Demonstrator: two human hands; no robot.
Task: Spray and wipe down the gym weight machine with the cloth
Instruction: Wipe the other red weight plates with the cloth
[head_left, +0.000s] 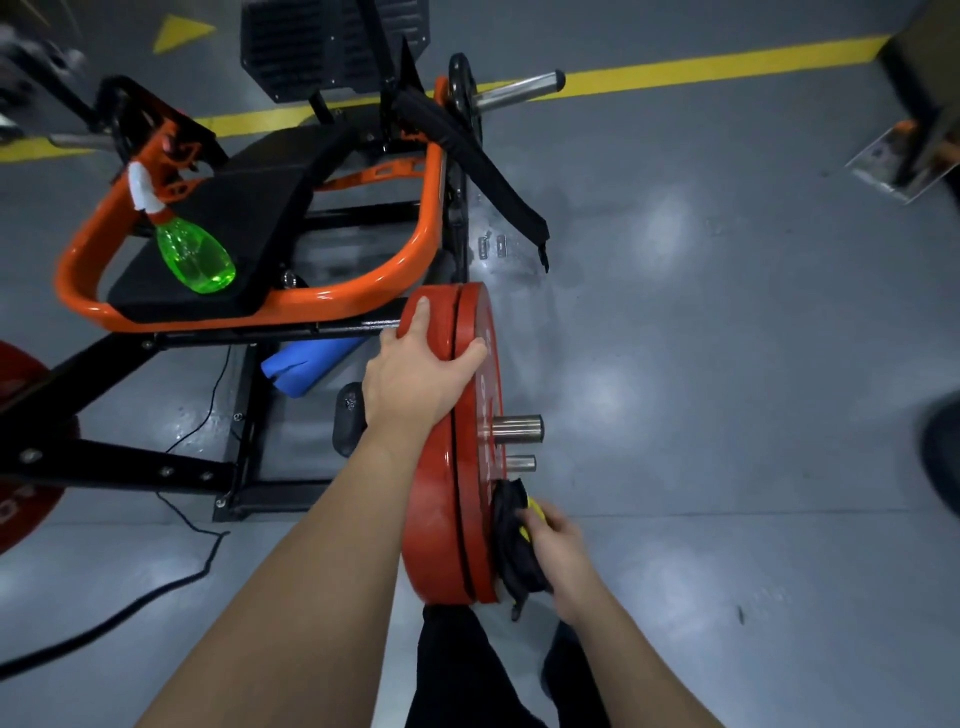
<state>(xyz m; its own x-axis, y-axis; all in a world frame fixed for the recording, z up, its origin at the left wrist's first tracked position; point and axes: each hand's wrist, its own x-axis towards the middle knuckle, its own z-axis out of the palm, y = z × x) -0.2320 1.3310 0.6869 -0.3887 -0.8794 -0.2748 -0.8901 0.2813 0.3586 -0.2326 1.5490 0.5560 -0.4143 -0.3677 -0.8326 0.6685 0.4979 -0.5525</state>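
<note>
**Cloth on the plates' outer face, right side**

Head view: the left hand (421, 374) grips the rim of the paired red round weight plates (441, 499), which stand on edge. The right hand (558, 551) clutches the dark, yellow-trimmed cloth (511, 540) and presses it low against their right-facing side. That hand is nearer to the face still to be wiped.

Dark cloth (515, 545) against outer red plate (475, 519); green spray bottle (196, 257) lying on seat (249, 208).

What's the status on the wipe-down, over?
Left hand grips red plates. Right hand holds cloth against them. Spray bottle lying on seat. Nothing blocking.
</note>
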